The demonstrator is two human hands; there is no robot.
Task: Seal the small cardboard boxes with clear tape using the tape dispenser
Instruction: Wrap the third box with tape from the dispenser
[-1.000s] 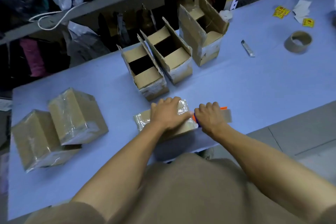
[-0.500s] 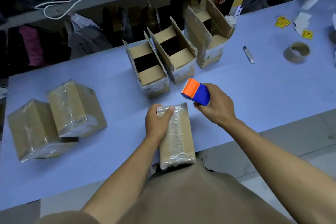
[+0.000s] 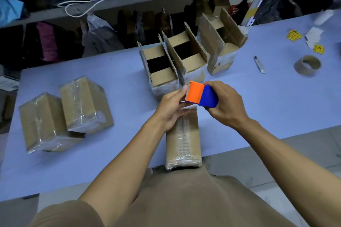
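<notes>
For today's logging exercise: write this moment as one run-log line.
right hand: holds tape dispenser | left hand: fingers at its orange end | taped box: at table edge | open boxes: three

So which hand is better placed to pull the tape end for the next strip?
Probably the left hand: its fingertips are already at the orange end of the tape dispenser, while the right hand has its grip around the blue body, above the box.
</notes>
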